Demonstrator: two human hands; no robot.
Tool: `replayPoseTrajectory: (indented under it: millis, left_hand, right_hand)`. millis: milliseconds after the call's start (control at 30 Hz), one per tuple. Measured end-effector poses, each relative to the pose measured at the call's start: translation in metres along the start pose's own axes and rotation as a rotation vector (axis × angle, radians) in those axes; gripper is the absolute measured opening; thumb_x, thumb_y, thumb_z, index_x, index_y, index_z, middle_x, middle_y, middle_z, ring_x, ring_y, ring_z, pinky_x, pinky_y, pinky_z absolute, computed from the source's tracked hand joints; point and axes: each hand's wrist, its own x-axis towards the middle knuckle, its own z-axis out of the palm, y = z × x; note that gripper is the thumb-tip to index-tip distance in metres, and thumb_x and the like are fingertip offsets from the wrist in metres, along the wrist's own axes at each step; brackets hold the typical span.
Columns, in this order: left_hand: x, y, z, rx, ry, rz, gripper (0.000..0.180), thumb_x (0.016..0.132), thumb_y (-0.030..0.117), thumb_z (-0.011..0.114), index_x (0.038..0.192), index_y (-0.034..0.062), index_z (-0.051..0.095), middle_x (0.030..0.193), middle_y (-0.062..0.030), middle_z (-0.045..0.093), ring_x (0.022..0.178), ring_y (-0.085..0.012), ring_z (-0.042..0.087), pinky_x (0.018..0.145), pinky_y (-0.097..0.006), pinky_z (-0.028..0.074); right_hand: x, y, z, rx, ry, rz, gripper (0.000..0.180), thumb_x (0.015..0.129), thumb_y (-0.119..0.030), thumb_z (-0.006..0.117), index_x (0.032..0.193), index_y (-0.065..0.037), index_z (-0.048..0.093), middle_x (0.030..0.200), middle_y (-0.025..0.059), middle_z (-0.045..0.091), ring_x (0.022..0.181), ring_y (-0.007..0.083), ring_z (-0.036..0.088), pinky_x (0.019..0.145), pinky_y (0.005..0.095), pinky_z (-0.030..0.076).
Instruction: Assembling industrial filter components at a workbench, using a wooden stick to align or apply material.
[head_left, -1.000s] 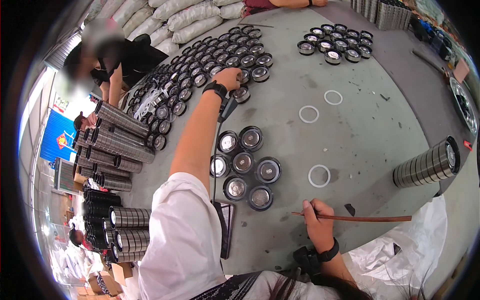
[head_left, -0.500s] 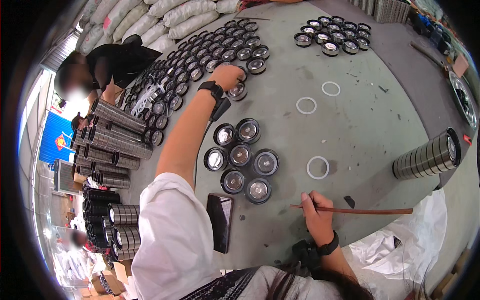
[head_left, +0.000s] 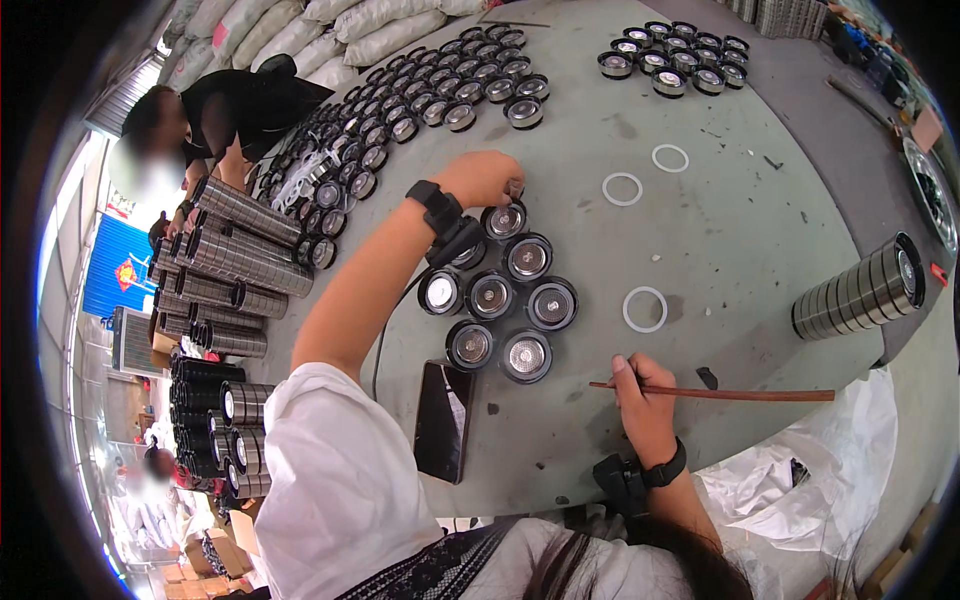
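My left hand (head_left: 484,180) reaches over the table with its fingers closed at the far rim of a round black-rimmed metal cap (head_left: 503,219). That cap sits at the far side of a small cluster of similar caps, such as one with a dotted silver centre (head_left: 526,355). My right hand (head_left: 645,403), nearer me, grips a thin brown stick (head_left: 750,395) between thumb and fingers; the stick points right. White rings lie beyond it, the closest being a flat ring (head_left: 645,309).
A phone (head_left: 443,420) lies left of centre. Many caps (head_left: 430,108) fill the far left, and another group (head_left: 670,80) stands far right. A leaning stack of caps (head_left: 860,290) is at the right edge. Tall stacks (head_left: 245,265) and a person in black (head_left: 235,110) are on the left.
My left hand has come back from the large group of caps to the small cluster, bringing a cap with it. My right hand still holds the stick in nearly the same place.
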Motion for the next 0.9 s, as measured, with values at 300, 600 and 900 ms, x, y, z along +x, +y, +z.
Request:
replayPoseTrajectory:
  millis: [300,600,900]
  left_hand:
    - [0.083,-0.052,-0.003,0.039,0.453,-0.316,0.035,0.076,0.028,0.066,0.104,0.007,0.06,0.1,-0.0142,0.064,0.094,-0.0312,0.062,0.081,-0.04,0.049]
    - [0.118,-0.061,0.019,0.028,0.529,-0.511,0.053,0.075,0.046,0.067,0.112,0.0105,0.053,0.111,-0.0142,0.056,0.104,-0.0331,0.057,0.084,-0.045,0.047]
    - [0.143,-0.101,0.009,0.108,0.384,-0.39,0.03,0.083,0.019,0.055,0.112,0.0211,0.061,0.111,-0.0076,0.059,0.103,-0.0287,0.059,0.082,-0.044,0.049]
  right_hand:
    - [-0.001,-0.003,-0.002,-0.057,0.012,0.03,0.034,0.089,-0.012,0.059,0.063,0.002,0.042,0.055,0.0029,0.039,0.055,0.0079,0.036,0.049,0.0279,0.034]
    - [-0.002,0.002,-0.003,-0.076,0.021,0.037,0.034,0.086,-0.012,0.062,0.061,0.001,0.044,0.051,0.0081,0.039,0.049,0.0101,0.035,0.046,0.0294,0.032]
    - [-0.001,-0.005,-0.002,-0.036,0.021,0.052,0.03,0.086,-0.01,0.062,0.062,0.002,0.047,0.053,0.0069,0.045,0.05,0.0109,0.037,0.047,0.0291,0.032]
